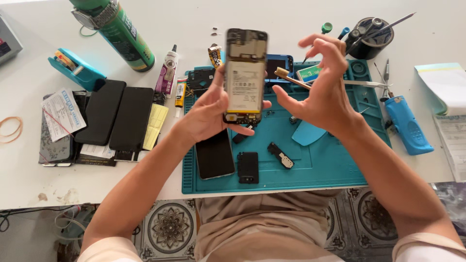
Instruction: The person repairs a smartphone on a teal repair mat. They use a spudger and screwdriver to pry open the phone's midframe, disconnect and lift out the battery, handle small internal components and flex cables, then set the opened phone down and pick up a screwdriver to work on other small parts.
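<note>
Here the left hand held an opened phone upright above the teal work mat, its back cover off so that the pale battery faced the camera; the fingers wrapped round the lower edge and the thumb lay along the left side, so the grip was closed on the phone. The phone looked blurred. The right hand hovered just beside it, fingers curled but spread apart, with a thin brass-tipped tool passing between thumb and palm; whether the hand actually pinched it could not be told. On the mat below lay a black screen panel, a small black cover piece, a little speaker module and a blue triangular pick. Left of the mat on the white counter rested two dark phones side by side, a yellow pad, a glue tube and a green spray can. To the right lay a blue electric screwdriver, and near the far edge stood a round black tool holder
</note>
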`<control>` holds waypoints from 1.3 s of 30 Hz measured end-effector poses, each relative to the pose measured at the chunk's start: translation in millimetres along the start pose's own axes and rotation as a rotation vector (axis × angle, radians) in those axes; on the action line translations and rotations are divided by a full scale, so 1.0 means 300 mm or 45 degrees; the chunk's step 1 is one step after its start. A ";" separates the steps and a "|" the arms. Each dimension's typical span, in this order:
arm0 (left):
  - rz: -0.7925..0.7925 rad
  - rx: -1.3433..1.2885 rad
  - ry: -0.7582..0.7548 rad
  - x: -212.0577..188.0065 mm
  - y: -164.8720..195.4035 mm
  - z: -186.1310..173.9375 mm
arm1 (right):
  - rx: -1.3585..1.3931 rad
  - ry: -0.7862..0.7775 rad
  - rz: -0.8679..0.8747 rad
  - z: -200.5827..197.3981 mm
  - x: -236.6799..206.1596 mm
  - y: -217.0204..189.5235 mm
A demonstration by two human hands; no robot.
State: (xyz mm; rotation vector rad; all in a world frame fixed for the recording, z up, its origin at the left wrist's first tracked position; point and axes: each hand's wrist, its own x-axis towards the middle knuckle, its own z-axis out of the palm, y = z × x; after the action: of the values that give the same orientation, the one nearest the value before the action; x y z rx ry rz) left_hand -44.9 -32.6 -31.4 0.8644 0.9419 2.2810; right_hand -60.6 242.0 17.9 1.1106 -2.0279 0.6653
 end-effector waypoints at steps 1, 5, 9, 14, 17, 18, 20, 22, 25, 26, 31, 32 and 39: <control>0.030 0.011 -0.014 -0.004 0.010 -0.003 | 0.083 0.021 0.073 0.014 -0.020 0.009; 0.182 0.029 0.038 0.006 0.019 -0.011 | 0.541 0.015 0.509 0.100 -0.088 -0.008; 0.201 -0.010 0.271 0.026 0.026 -0.036 | 0.361 -0.774 0.749 0.143 -0.078 -0.059; 0.237 0.149 0.310 0.032 0.024 -0.048 | 0.314 -0.655 -0.094 0.148 -0.035 -0.130; 0.249 0.175 0.299 0.033 0.016 -0.044 | 0.274 -0.810 -0.058 0.140 -0.014 -0.127; 0.247 0.194 0.291 0.036 0.017 -0.044 | 0.261 -0.882 -0.019 0.135 -0.006 -0.117; 0.241 0.228 0.279 0.035 0.015 -0.041 | 0.360 -0.726 -0.052 0.121 -0.002 -0.105; 0.239 0.304 0.211 0.033 0.014 -0.041 | 0.416 -0.562 -0.055 0.115 0.001 -0.100; 0.227 0.321 0.127 0.018 -0.010 -0.033 | 0.463 -0.341 0.067 0.114 -0.012 -0.120; 0.222 0.315 0.095 0.015 -0.017 -0.032 | 0.486 -0.293 0.150 0.120 -0.013 -0.127; 0.104 0.235 0.119 -0.003 -0.060 -0.021 | 0.569 -0.334 0.443 0.131 -0.010 -0.129; 0.102 0.225 0.115 -0.007 -0.067 -0.019 | 0.592 -0.350 0.461 0.130 -0.011 -0.129; 0.113 0.233 0.130 -0.011 -0.069 -0.030 | 0.659 -0.373 0.421 0.128 -0.016 -0.145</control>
State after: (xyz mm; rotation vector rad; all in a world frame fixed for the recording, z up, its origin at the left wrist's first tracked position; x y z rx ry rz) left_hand -44.7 -25.6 -53.2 0.8881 1.1947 2.3601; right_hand -34.6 195.4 -5.0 1.2210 -2.3926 1.3179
